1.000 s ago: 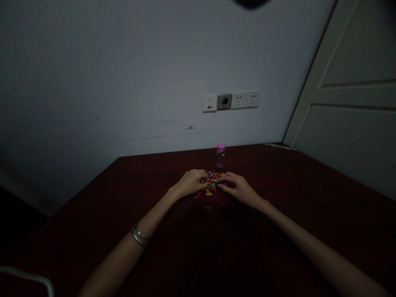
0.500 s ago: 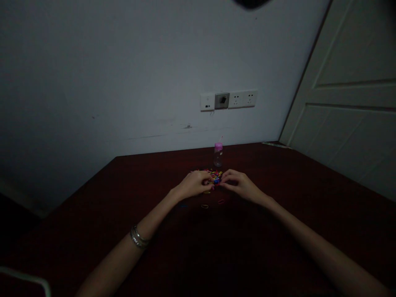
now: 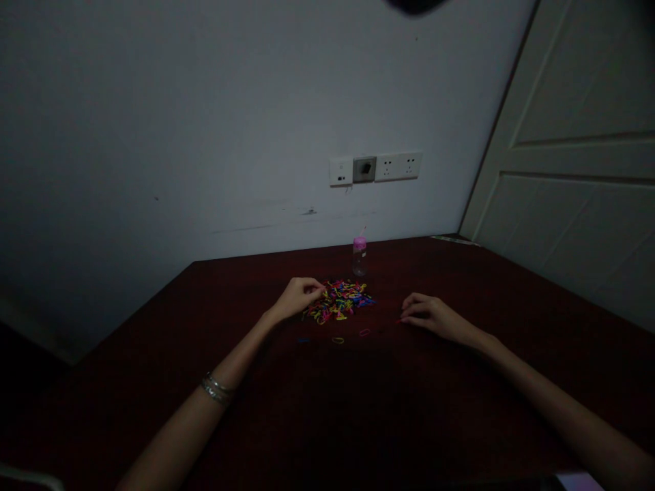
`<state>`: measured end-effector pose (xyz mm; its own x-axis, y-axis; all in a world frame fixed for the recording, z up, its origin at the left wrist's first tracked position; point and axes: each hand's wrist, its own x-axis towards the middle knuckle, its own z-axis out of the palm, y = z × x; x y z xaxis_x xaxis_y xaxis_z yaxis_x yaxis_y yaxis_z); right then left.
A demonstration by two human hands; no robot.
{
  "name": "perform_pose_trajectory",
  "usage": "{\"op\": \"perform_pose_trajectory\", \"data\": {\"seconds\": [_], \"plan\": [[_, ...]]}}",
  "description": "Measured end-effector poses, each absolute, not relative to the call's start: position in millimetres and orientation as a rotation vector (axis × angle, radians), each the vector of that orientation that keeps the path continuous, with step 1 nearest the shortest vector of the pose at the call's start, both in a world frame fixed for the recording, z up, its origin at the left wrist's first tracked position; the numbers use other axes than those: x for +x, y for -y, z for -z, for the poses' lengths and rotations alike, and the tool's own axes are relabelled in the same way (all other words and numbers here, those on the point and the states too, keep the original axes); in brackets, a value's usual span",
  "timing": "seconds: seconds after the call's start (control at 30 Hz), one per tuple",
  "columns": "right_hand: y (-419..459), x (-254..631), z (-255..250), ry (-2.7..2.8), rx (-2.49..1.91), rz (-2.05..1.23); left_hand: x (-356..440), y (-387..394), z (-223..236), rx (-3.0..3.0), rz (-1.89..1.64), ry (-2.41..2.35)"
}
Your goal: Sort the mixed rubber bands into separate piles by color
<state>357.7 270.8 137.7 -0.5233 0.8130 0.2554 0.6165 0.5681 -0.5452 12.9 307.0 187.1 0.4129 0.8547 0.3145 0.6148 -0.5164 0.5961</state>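
3 loose pieces, blue [image 3: 303,339], yellow [image 3: 338,339] and pink [image 3: 364,331], apart on the surface [image 3: 450,273]; a dragging wrist could scatter them.

1 right hand [image 3: 427,316], right of the pile; fingers close together, 1 red piece [image 3: 398,320] at their tips. Cannot tell whether it is clamped; a loose pinch could drop it.

1 left hand [image 3: 299,297], at the pile's left edge; fingers nearly together, any hold hidden. Tangled pieces could lift as a clump.

1 pile [image 3: 340,300], mixed colours, between the hands; a sideways brush could spread it.

1 bottle [image 3: 359,260], pink-topped, upright just behind; an overreach could tip it.
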Motion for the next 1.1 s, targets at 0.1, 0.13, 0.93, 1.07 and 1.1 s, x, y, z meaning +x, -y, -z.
{"op": "perform_pose_trajectory", "data": {"seconds": [0.1,0.13,0.93,1.07,1.1], "plan": [[-271,355,-137,2.324,-1.151,-0.529,9,-310,-183,2.238,-0.870,-1.307],[-271,354,-136,2.328,-1.154,-0.526,7,-310,-181,2.232,-0.880,-1.310],[-266,355,-136,2.349,-1.209,-0.506,6,-313,-174,2.192,-0.867,-1.308],[-264,356,-137,2.366,-1.200,-0.500,6,-313,-174,2.175,-0.855,-1.306],[-264,356,-137,2.368,-1.200,-0.500,6,-313,-174,2.174,-0.853,-1.303]]}}
